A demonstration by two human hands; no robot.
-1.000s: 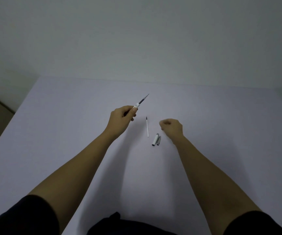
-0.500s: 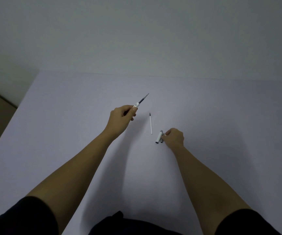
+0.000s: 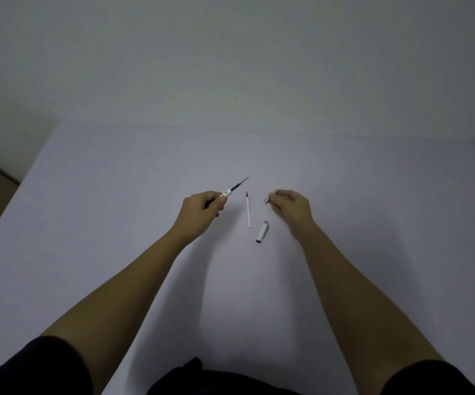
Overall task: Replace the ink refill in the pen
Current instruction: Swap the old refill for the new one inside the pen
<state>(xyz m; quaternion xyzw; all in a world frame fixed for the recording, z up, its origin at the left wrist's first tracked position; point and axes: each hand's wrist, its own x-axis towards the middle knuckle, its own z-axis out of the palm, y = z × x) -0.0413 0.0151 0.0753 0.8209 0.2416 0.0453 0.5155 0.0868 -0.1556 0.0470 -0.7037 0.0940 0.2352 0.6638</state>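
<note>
My left hand [image 3: 200, 209] grips a white pen barrel [image 3: 226, 193], held above the table, with a dark ink refill [image 3: 239, 185] sticking out of its far end and pointing up and right. A thin white refill with a dark tip [image 3: 248, 210] lies on the table between my hands. My right hand [image 3: 292, 206] pinches a small grey pen piece [image 3: 267, 200] at its fingertips, a little right of that refill. A white pen cap [image 3: 262, 231] lies on the table just below and left of my right hand.
The pale table [image 3: 116, 223] runs to a far edge against a plain wall. Its left edge drops to a darker floor at the far left. Dark sleeves and dark clothing show at the bottom of the view.
My right hand reached down to the two pieces beside the cap, picked up the small grey one, and lifted it up and right. The white cap stays on the table. My left hand has barely moved.
</note>
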